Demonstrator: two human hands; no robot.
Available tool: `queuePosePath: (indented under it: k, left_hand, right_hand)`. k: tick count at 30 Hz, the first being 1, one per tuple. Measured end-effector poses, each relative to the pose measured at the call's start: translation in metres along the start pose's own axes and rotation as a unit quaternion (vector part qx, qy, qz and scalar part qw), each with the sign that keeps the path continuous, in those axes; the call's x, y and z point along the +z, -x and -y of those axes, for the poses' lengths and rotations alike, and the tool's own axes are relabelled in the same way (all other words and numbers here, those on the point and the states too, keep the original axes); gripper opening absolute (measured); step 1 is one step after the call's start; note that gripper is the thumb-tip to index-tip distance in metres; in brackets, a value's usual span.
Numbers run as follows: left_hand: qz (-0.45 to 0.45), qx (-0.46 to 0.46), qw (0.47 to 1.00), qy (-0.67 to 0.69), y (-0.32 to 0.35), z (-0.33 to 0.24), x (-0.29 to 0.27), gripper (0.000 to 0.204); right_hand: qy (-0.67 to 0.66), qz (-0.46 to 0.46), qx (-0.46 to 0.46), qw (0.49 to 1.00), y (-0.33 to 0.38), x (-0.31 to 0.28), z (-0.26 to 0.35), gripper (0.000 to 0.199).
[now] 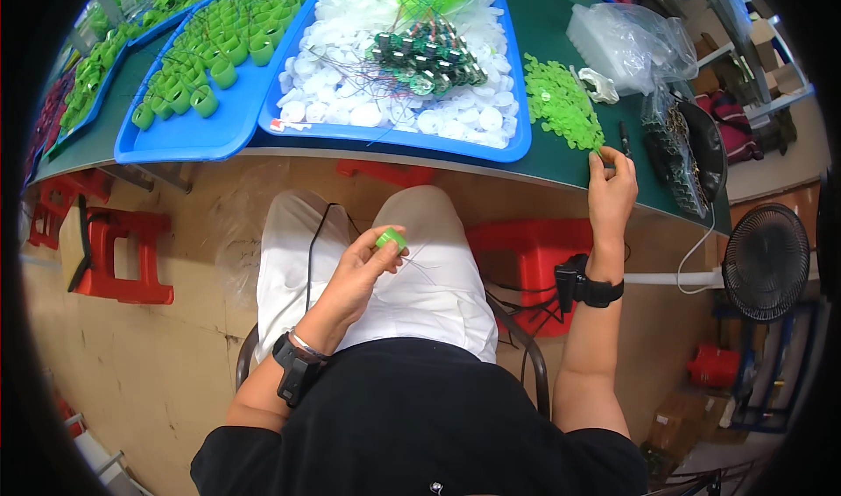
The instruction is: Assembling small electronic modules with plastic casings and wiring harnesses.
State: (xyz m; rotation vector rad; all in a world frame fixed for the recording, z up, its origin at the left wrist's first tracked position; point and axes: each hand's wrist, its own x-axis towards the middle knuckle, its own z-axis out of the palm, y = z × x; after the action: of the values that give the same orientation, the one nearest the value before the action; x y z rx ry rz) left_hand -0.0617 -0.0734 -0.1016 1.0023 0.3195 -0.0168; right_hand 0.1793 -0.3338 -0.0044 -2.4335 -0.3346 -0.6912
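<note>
Over my lap, my left hand (362, 269) grips a small green plastic cup (391, 238) with thin wires trailing from it. My right hand (612, 181) reaches to the table's front edge, its fingertips pinched at the near end of a pile of flat green plastic pieces (561, 102). A single green piece seems to be between the thumb and finger, though it is mostly hidden. Left of that pile, a blue tray (394, 141) holds many white round plastic parts (368, 113) and a heap of green circuit boards (427, 58) with wires.
Another blue tray (194, 146) with wired green cups stands farther left on the green table (561, 165). A black marker (625, 137), clear plastic bags (635, 45) and a black bag (703, 141) lie at the right. A fan (766, 260) and red stools (131, 255) stand around me.
</note>
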Motion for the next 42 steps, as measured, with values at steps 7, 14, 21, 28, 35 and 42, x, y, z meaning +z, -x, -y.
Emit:
queuePosePath:
  k: [7, 14, 21, 28, 35, 42]
  left_hand:
    - [-0.018, 0.019, 1.0, -0.015, 0.008, -0.004, 0.009, 0.036]
    - [0.042, 0.096, 0.974, -0.199, 0.006, 0.003, 0.009, 0.036]
    - [0.057, 0.155, 0.95, -0.266, 0.015, 0.007, 0.015, 0.04]
    - [0.067, 0.208, 0.929, -0.297, 0.014, 0.016, 0.014, 0.041]
    - [0.054, 0.199, 0.932, -0.298, 0.013, 0.02, 0.014, 0.041]
    - [0.079, 0.221, 0.921, -0.31, 0.013, 0.02, 0.012, 0.048]
  right_hand:
    - [0.031, 0.001, -0.017, 0.999, -0.001, 0.006, -0.01, 0.012]
    - [-0.295, 0.1, 0.024, 0.95, 0.059, -0.017, 0.074, 0.007]
    - [-0.42, 0.461, 0.065, 0.779, 0.141, 0.016, 0.107, 0.009]
    - [-0.465, 0.504, 0.096, 0.722, 0.145, 0.026, 0.1, 0.01]
    - [-0.479, 0.499, 0.152, 0.706, 0.154, 0.028, 0.101, 0.009]
    - [-0.465, 0.496, 0.145, 0.719, 0.149, 0.029, 0.101, 0.011]
